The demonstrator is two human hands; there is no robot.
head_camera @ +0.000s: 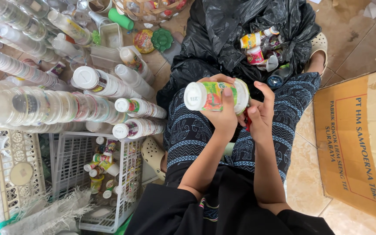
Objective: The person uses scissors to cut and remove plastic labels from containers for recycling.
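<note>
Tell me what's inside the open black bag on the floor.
The black bag holds small plastic bottles with coloured labels, a cup and a dark lid. Anything deeper is hidden by the bag's folds.

White crate [72, 161] left of knees, cardboard box [362, 143] right.

Red thing [247, 124] behind right hand [260, 114]

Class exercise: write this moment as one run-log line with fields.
left hand: grips stacked plastic cups | right hand: at cup rim, small red item, unclear | black bag: more cups | white crate: cups
</note>
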